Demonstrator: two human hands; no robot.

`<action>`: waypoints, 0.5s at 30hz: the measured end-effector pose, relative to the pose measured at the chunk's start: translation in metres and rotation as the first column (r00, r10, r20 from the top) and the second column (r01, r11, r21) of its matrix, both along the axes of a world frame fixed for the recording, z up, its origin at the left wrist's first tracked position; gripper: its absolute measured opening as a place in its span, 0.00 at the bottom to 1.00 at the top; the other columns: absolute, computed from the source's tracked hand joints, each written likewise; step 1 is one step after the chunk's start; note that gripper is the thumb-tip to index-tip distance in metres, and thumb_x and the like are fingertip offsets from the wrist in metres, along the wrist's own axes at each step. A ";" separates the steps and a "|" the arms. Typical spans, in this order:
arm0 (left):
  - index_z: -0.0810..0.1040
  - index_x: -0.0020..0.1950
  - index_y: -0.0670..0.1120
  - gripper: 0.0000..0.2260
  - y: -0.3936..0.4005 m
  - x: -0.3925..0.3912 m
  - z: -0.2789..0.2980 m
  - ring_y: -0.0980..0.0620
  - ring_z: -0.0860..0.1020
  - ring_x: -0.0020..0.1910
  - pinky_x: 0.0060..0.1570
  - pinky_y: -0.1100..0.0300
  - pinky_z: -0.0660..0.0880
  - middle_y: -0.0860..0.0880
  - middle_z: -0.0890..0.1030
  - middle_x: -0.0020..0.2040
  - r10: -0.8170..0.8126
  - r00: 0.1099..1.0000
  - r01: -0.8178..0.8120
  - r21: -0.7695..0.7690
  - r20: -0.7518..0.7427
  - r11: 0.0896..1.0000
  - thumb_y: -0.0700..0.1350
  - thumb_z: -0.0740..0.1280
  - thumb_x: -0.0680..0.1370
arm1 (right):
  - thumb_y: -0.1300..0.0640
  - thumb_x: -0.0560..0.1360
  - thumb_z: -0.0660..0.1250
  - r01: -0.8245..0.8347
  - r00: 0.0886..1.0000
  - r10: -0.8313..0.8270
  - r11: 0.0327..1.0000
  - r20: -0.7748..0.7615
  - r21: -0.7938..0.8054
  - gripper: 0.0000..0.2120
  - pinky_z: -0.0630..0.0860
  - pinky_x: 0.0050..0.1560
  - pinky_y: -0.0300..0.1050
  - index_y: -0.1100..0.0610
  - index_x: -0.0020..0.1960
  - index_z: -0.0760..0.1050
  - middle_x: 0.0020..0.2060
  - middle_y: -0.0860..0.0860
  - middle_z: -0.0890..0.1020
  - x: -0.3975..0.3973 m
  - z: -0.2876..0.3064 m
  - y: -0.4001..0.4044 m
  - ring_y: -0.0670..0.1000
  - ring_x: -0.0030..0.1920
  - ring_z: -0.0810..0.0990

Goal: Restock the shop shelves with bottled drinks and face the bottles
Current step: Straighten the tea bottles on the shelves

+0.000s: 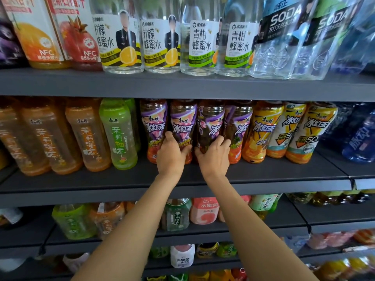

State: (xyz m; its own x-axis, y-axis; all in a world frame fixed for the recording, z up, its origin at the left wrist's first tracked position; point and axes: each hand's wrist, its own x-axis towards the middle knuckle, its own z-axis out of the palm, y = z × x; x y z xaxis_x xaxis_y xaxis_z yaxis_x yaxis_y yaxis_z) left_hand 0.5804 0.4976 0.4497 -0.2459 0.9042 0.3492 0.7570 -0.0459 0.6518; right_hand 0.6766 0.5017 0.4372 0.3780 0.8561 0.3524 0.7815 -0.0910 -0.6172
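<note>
On the middle shelf stands a row of purple-labelled iced tea bottles. My left hand grips the lower part of the second purple bottle, thumb on its left side. My right hand grips the third purple bottle, whose label is turned partly sideways. Another purple bottle stands to the left and one more to the right. Both hands are side by side, almost touching.
Orange and green tea bottles fill the shelf's left; yellow iced tea bottles and blue bottles fill the right. Clear honey-water and soda bottles line the top shelf. Lower shelves hold mixed drinks. The shelf front strip is bare.
</note>
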 end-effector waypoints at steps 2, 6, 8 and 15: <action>0.64 0.64 0.41 0.26 0.002 0.000 0.000 0.42 0.75 0.59 0.51 0.53 0.72 0.42 0.76 0.59 0.021 1.000 -0.021 0.008 0.007 1.000 0.52 0.69 0.74 | 0.49 0.74 0.68 -0.018 1.000 0.017 1.000 -0.017 -0.012 0.25 0.74 0.48 0.48 0.62 0.60 0.62 0.59 0.58 0.69 0.000 0.000 0.000 0.57 0.60 0.72; 0.65 0.64 0.41 0.27 0.003 0.001 0.000 0.42 0.76 0.58 0.49 0.53 0.73 0.42 0.78 0.57 0.048 0.999 -0.048 0.019 -0.006 0.999 0.53 0.70 0.73 | 0.49 0.74 0.67 -0.034 0.999 0.033 0.999 -0.037 -0.035 0.24 0.73 0.44 0.48 0.61 0.59 0.61 0.56 0.58 0.76 0.001 0.002 0.000 0.58 0.56 0.77; 0.66 0.63 0.41 0.27 0.003 0.002 0.000 0.42 0.76 0.57 0.48 0.53 0.73 0.42 0.78 0.56 0.063 0.998 -0.063 0.030 0.002 0.998 0.53 0.70 0.72 | 0.48 0.74 0.67 -0.019 1.000 0.018 0.999 -0.017 -0.042 0.23 0.72 0.42 0.47 0.61 0.58 0.61 0.55 0.57 0.76 0.001 0.003 0.000 0.58 0.55 0.77; 0.64 0.66 0.42 0.25 -0.001 0.004 -0.004 0.42 0.75 0.58 0.51 0.52 0.72 0.42 0.77 0.58 0.047 0.998 -0.048 0.034 0.029 0.998 0.51 0.68 0.74 | 0.47 0.74 0.67 0.012 1.000 -0.012 0.999 0.021 -0.043 0.24 0.74 0.44 0.49 0.61 0.58 0.61 0.55 0.57 0.76 -0.003 0.003 0.001 0.58 0.56 0.77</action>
